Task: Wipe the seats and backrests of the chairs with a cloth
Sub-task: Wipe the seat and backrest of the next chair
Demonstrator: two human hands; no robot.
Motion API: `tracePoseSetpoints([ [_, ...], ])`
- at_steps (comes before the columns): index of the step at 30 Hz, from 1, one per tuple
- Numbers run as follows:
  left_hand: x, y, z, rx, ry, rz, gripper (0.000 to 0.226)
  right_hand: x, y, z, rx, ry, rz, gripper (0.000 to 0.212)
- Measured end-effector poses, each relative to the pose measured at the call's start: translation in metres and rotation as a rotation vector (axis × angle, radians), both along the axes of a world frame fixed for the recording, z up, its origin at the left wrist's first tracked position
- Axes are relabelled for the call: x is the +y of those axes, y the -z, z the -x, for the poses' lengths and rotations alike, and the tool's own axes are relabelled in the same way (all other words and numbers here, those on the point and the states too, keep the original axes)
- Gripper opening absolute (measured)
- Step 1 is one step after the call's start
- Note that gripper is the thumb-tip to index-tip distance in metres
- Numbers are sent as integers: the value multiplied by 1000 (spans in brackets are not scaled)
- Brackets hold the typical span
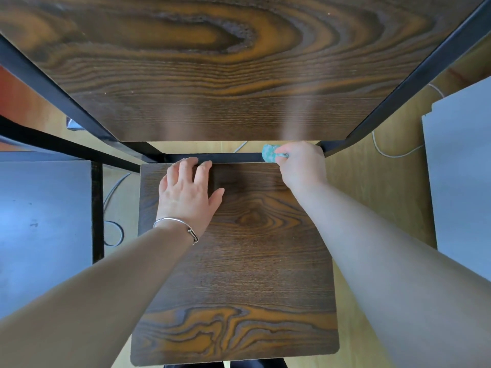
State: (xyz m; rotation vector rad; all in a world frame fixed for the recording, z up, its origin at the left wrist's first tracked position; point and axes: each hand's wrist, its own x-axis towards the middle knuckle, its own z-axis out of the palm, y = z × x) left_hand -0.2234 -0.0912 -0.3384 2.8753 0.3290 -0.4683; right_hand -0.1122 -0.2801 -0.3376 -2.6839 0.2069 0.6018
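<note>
A dark wood-grain chair seat [239,274] fills the lower middle of the view. Its wood backrest [212,70] rises across the top, held in a black metal frame [233,157]. My left hand [187,192] lies flat on the back part of the seat, its fingertips hooked over the rear edge by the black crossbar. My right hand [300,166] grips a small green patterned cloth [269,152] and holds it against the right end of the crossbar, just under the backrest. Most of the cloth is hidden inside the hand.
Grey tabletops stand close on the left [45,221] and right [462,168] of the chair. Light cables [385,152] trail over the yellow wooden floor behind and beside the seat. A silver bangle [176,225] is on my left wrist.
</note>
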Motion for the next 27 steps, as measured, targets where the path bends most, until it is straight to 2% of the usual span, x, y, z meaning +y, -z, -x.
tracePoseSetpoints([
  [5,15,0,5,-5,-30,-14,60,2,3,-4,33,55,-7,34],
  [10,30,2,14,-26,-42,-3,60,11,0,-10,101,1,-106,27],
  [20,76,-5,43,-37,-138,-14,58,127,7,8,244,-211,-341,26],
  [23,89,-5,49,-32,-157,-20,58,165,11,16,197,-285,-344,28],
  [27,100,-6,54,-27,-176,-15,57,170,16,18,146,-310,-329,26],
])
